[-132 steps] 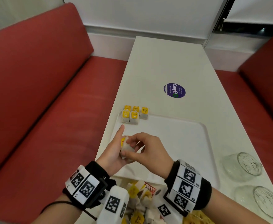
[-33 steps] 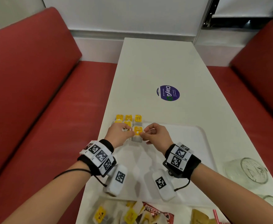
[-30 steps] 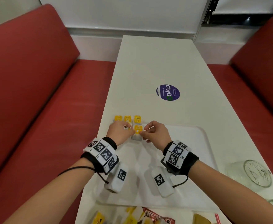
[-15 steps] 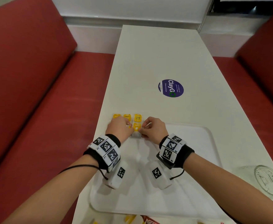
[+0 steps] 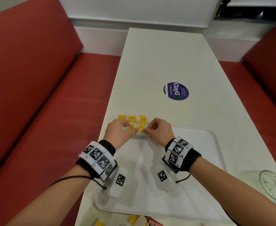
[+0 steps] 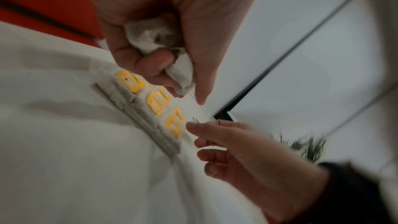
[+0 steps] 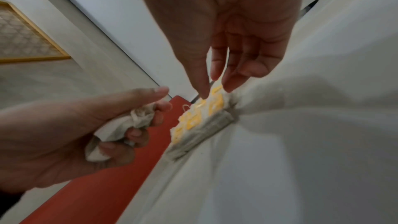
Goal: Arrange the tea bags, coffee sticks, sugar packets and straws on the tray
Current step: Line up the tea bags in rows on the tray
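A crumpled tea bag (image 6: 155,40) is gripped in the left hand (image 5: 120,133); a yellow-tagged tea bag (image 5: 141,128) on the tray (image 5: 199,144) is pinched by the right hand (image 5: 160,131) fingers (image 7: 202,81).

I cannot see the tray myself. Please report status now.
Left hand grips spare tea bags. Right hand fingertips on front tea bag at tray corner. Nothing in the way.

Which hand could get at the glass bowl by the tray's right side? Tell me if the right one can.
Probably yes: the right hand holds nothing bulky, only fingering a tea bag tag, and bare table lies between it and the glass bowl.
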### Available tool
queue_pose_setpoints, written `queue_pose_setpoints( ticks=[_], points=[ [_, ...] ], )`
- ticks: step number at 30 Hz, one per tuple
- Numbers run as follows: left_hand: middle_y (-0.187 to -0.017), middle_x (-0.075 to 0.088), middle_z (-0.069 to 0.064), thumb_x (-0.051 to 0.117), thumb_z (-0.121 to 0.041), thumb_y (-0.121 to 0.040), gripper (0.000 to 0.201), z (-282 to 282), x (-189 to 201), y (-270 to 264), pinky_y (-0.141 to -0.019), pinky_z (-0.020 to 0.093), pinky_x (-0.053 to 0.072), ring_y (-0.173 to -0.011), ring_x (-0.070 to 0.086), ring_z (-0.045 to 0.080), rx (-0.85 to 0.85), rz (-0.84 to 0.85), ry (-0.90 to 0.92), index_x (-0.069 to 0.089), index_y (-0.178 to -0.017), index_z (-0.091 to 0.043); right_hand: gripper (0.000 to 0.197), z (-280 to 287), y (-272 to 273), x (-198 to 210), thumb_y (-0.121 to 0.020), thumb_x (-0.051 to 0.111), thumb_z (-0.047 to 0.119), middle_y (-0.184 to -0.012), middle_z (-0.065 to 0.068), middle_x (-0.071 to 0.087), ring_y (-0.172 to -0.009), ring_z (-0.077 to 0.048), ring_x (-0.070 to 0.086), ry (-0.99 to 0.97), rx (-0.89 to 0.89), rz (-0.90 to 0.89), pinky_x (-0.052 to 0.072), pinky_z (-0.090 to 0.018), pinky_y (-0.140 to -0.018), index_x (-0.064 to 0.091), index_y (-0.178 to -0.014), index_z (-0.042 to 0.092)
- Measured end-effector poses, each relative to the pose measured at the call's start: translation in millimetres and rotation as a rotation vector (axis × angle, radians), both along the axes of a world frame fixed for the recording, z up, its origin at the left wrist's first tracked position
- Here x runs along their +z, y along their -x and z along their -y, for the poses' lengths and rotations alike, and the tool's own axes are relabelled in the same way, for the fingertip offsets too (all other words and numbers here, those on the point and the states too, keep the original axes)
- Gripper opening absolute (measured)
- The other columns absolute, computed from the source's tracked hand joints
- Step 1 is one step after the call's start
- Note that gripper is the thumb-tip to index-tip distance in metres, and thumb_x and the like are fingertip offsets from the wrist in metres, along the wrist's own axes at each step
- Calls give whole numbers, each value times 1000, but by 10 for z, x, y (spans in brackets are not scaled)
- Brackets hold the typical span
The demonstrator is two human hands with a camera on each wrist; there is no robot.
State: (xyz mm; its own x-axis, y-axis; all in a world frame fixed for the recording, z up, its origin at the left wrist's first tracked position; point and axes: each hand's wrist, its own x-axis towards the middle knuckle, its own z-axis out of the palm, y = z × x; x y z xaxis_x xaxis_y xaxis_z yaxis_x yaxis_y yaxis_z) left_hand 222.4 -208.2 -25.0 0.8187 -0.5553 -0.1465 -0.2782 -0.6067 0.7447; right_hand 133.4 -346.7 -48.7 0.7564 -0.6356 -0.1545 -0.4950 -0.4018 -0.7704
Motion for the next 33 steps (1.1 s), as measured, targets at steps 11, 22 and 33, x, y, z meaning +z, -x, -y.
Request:
queue_pose_setpoints(
  ticks=[11, 22, 33],
  points=[
    [-62, 56, 1, 57, -50, -85, 44, -567, 382, 447, -40, 17, 32, -48, 46, 10, 212, -964, 477, 66, -92, -8, 14, -775, 652, 784, -78, 74, 22, -81, 11, 62, -66, -1, 57, -158, 374, 235, 41, -9, -60, 62, -85, 25],
    [-74, 63, 6, 46, -45, -94, 39, -922, 451, 925, -53, 26, 50, -59, 60, 13, 205, -1058, 593, 64, -88, -10, 29, -1254, 915, 819, -73, 76, 32, -92, 4, 59, -75, -8, 57, 29, 406, 219, 42, -10, -64, 62, -97, 25],
    [-90, 63, 15, 56, -24, -92, 20, -1155, 427, 1099, -64, 31, 57, -83, 65, 19, 234, -1085, 744, 60, -99, -6, 16, -1214, 1062, 892, -82, 63, 9, -80, 5, 66, -62, -4, 60, -157, 272, 209, 53, -23, -65, 63, -89, 24]
  ],
)
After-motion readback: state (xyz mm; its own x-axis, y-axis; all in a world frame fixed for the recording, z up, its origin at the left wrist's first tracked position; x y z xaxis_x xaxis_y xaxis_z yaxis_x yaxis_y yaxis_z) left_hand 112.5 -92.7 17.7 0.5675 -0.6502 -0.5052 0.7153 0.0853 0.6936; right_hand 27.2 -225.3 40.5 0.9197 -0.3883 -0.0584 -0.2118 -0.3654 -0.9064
